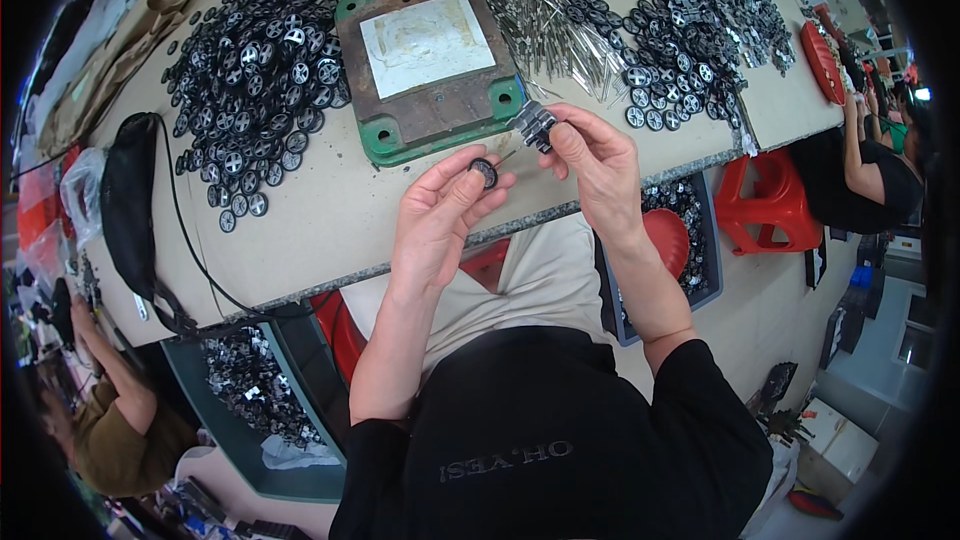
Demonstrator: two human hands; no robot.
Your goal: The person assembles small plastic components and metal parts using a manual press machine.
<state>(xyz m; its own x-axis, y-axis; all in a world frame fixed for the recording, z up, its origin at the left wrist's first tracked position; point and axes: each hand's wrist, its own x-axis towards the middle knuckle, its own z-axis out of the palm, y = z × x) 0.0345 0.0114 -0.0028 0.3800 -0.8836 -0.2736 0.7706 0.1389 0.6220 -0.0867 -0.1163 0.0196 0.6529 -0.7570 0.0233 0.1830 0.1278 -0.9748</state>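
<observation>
Between the thumb and fingers of my left hand (432, 208) is a small black toy wheel (484, 173), pinched. A thin metal pin (509, 155) runs from the wheel toward the part in my other hand. My right hand (605, 172) grips a small dark grey moulded plastic part (533, 124) by its side, with the thumb on top. Whether the pin enters this part I cannot tell. Both hands are raised over the table's near edge, just in front of a green metal press base (388, 147) with a white plate (428, 45) on it.
Black wheels (255, 70) are heaped left of the press. Metal pins (560, 35), more wheels (670, 90) and dark plastic parts (735, 0) lie to the right. A black cable (180, 225) crosses the left side. Below are part-filled bins (290, 365) and a red stool (768, 202). Other people sit nearby.
</observation>
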